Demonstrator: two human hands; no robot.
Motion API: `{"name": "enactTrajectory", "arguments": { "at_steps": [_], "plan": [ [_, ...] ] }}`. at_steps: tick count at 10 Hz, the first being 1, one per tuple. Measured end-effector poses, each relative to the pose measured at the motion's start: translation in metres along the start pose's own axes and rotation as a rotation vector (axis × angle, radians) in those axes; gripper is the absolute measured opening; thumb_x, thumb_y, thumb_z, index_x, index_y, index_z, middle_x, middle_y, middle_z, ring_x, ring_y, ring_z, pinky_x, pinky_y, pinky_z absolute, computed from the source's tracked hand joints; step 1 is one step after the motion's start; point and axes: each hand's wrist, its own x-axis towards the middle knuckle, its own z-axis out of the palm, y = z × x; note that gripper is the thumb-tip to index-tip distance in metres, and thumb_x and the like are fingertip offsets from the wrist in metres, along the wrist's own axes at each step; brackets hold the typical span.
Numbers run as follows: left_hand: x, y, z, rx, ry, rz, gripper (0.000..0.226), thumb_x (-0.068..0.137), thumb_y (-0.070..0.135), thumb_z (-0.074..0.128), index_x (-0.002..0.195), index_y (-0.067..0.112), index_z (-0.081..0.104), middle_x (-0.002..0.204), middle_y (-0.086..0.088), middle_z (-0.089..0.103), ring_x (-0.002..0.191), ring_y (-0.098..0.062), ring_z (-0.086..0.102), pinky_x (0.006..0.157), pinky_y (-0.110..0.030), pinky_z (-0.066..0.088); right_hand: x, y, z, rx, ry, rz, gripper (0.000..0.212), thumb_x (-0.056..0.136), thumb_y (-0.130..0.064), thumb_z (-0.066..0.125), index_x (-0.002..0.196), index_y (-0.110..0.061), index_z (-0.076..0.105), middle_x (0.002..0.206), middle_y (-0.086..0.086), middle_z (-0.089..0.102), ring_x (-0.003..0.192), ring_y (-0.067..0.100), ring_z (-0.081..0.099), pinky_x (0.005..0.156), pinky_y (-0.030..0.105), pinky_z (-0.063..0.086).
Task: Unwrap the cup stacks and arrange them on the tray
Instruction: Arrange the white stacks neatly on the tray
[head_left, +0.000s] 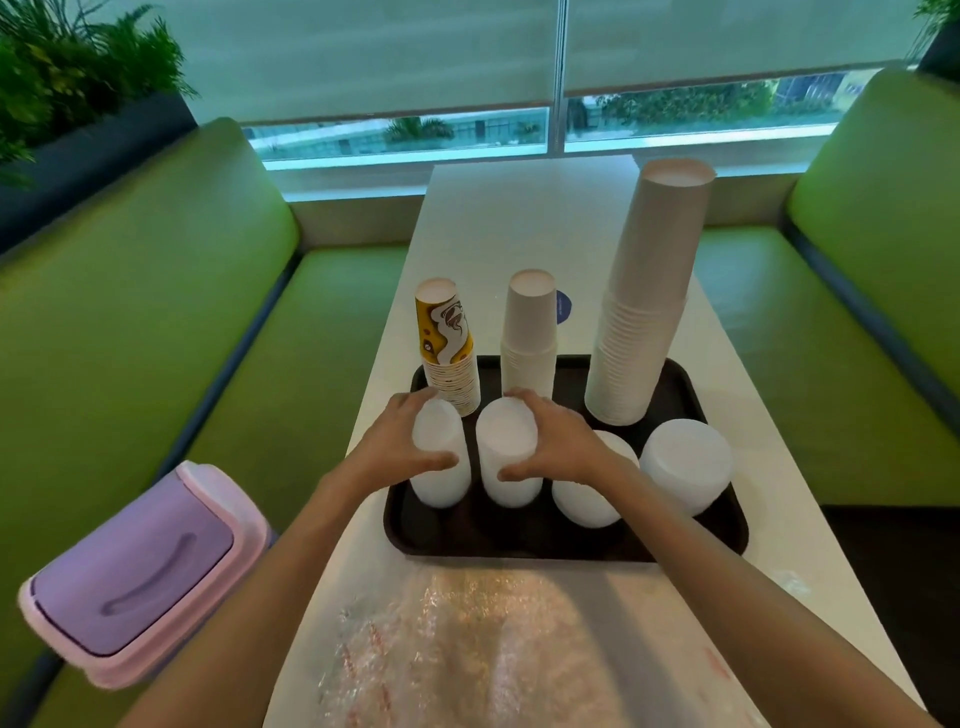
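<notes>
A black tray (519, 540) lies on the white table and carries several upside-down cup stacks. My left hand (400, 441) grips a short white foam stack (441, 478) at the tray's front left. My right hand (556, 441) grips the white foam stack (506, 457) beside it. Two more short white stacks, one (587, 499) partly under my right wrist and one (685, 467) at the front right, stand further right. Behind stand a yellow patterned stack (449, 343), a medium white paper stack (530, 332) and a tall white paper stack (644, 301).
Crumpled clear plastic wrap (467, 654) lies on the table (519, 218) in front of the tray. A purple and pink lidded bin (140, 571) sits on the green bench (130, 312) at my left. Another green bench (857, 260) is at the right.
</notes>
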Motion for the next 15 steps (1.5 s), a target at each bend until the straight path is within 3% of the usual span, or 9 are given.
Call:
{"name": "enactTrajectory", "arguments": {
  "at_steps": [5, 8, 15],
  "plan": [
    [-0.019, 0.001, -0.003, 0.067, -0.161, -0.005, 0.090, 0.075, 0.030, 0.079, 0.146, 0.029, 0.024, 0.145, -0.004, 0.031, 0.131, -0.023, 0.035, 0.107, -0.036, 0.035, -0.014, 0.002, 0.016, 0.004, -0.067, 0.002, 0.099, 0.065, -0.048, 0.083, 0.145, -0.032, 0.026, 0.141, 0.001, 0.047, 0.129, 0.026, 0.041, 0.110, 0.047, 0.035],
    [-0.029, 0.001, 0.001, 0.053, -0.172, 0.003, 0.090, 0.074, 0.028, 0.080, 0.146, 0.030, 0.025, 0.143, -0.003, 0.032, 0.129, -0.021, 0.036, 0.106, -0.033, 0.035, -0.026, -0.007, 0.018, -0.032, -0.069, -0.029, 0.094, 0.071, -0.046, 0.080, 0.145, -0.030, 0.024, 0.142, 0.001, 0.045, 0.130, 0.024, 0.039, 0.112, 0.042, 0.026],
    [-0.032, 0.003, 0.001, 0.043, -0.167, -0.015, 0.090, 0.075, 0.027, 0.079, 0.146, 0.030, 0.024, 0.142, -0.006, 0.033, 0.129, -0.024, 0.037, 0.107, -0.037, 0.037, -0.028, -0.008, 0.022, -0.013, -0.070, -0.029, 0.099, 0.072, -0.045, 0.080, 0.148, -0.029, 0.019, 0.147, 0.001, 0.040, 0.134, 0.024, 0.036, 0.114, 0.043, 0.022]
  ]
}}
